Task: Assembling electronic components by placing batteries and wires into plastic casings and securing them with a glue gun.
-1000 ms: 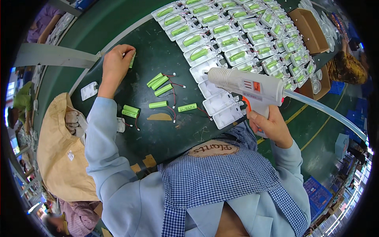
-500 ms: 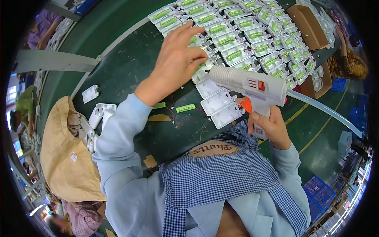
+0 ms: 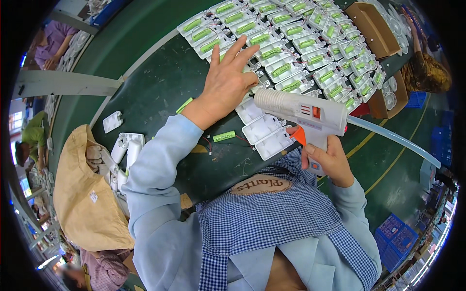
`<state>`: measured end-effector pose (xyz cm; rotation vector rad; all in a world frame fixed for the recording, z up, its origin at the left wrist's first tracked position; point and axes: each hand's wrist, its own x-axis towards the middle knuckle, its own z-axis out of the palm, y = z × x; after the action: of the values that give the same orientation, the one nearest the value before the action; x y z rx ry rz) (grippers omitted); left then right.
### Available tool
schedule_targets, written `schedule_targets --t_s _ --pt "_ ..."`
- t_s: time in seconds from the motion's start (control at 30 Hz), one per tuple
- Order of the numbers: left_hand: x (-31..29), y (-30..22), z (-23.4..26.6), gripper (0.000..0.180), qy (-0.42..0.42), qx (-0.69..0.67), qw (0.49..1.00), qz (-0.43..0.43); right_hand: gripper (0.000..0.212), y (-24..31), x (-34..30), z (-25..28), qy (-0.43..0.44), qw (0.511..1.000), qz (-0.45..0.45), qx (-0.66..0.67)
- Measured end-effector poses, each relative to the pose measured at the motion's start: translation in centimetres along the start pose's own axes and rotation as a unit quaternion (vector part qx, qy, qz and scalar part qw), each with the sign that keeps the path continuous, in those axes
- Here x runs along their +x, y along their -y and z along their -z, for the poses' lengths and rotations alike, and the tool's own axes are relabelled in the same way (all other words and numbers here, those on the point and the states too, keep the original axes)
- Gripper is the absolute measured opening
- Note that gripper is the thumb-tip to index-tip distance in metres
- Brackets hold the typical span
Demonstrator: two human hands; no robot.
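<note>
Glue gun (image 3: 303,111): where is it to be found, and by which hand is it held?

White in colour, it is seen right of centre, held by the right hand (image 3: 332,157), whose fingers are wrapped round the handle beside an orange trigger (image 3: 299,135).

How is it placed from the left hand (image 3: 228,80)?

Its nozzle end is set just below and right of the left thumb tip, at upper centre; whether they touch cannot be told. The left fingers are spread toward the upper right; anything pinched by the thumb is hidden.

Which way is it pointed?

The nozzle is aimed at the left side of the frame. The long axis is laid left to right, tilted slightly downward to the right, where a translucent glue stick (image 3: 398,138) is trailed from the rear. White casings (image 3: 274,143) are lined up below the nozzle.
</note>
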<state>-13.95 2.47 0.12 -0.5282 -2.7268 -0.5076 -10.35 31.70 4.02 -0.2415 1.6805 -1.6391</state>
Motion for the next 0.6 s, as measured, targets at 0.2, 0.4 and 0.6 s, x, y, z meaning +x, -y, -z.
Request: schedule_targets --t_s 0.2,0.4,0.6 --pt "-0.2 -0.1 0.5 0.015 0.028 0.017 0.999 0.015 0.046 0.3 -0.1 -0.5 -0.020 1.000 0.003 -0.002" --pt "-0.9 -1.6 5.9 0.028 -0.027 0.018 0.999 0.027 0.050 -0.3 -0.2 0.2 -0.007 1.000 -0.023 0.004" --pt "-4.9 -3.9 7.3 0.029 -0.025 -0.032 0.997 0.062 0.047 0.0 0.4 -0.5 -0.009 0.998 0.045 0.032"
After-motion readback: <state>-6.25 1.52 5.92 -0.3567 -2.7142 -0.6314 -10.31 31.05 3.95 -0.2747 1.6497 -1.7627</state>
